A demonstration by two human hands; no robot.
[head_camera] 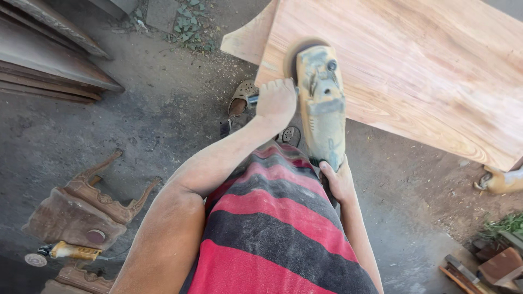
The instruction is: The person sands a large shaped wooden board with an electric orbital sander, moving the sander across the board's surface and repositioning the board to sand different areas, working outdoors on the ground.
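The person looks down at a dusty yellow angle grinder (321, 103) that sits on the near edge of a big pale wooden tabletop (414, 65). The left hand (277, 100) is closed in a tight fist around the side handle (252, 99) that sticks out from the left of the grinder. The left arm is bent at the elbow and reaches up across the body, with the wrist straight. The right hand (339, 182) is wrapped around the back end of the grinder, fingers curled around it, and the right arm runs straight down toward the camera. The front of the grinder lies flat on the wood, close to the left corner. Below the hands is a red and black striped shirt (272, 228). A sandal (241, 98) shows on the dirt floor (158, 114) just beside the left hand. Far to the left, a carved wooden stool (81, 209) lies upside down, with another small grinder (65, 251) next to it.
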